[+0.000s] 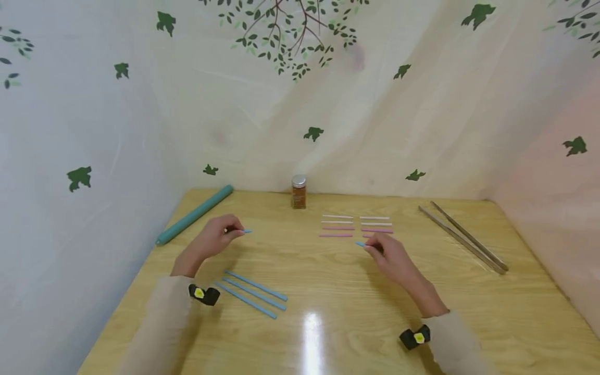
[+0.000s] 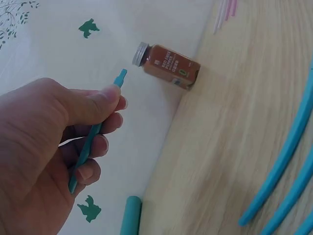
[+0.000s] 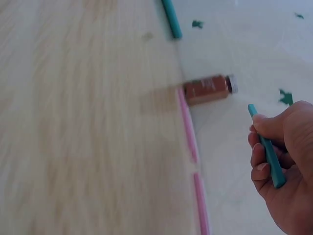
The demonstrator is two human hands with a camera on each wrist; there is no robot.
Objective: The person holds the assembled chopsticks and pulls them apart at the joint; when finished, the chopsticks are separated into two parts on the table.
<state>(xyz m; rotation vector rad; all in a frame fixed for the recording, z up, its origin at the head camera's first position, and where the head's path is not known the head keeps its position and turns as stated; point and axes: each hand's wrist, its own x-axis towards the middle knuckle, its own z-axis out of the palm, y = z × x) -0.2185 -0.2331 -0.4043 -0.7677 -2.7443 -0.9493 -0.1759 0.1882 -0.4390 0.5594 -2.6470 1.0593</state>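
Note:
My left hand point(image 1: 215, 239) is raised over the left of the table, pinching a short blue stick point(image 2: 84, 151). In the left wrist view that stick runs across the curled fingers, its narrowed tip showing past the thumb. Over the right side, my right hand point(image 1: 391, 256) grips another short blue stick point(image 3: 271, 159) between thumb and fingers. Three longer blue sticks point(image 1: 255, 293) lie slanted on the table near my left wrist. Beyond my right hand, short pink sticks point(image 1: 336, 235) and white sticks point(image 1: 337, 216) lie in two columns; the hand partly covers one pink stick.
A spice jar point(image 1: 299, 194) with a silver lid stands at the table's back edge. A teal rod point(image 1: 194, 216) lies along the left edge, and long metal tongs point(image 1: 461, 237) lie at the right. Printed cloth walls point(image 1: 262, 120) enclose the wooden table point(image 1: 328, 291).

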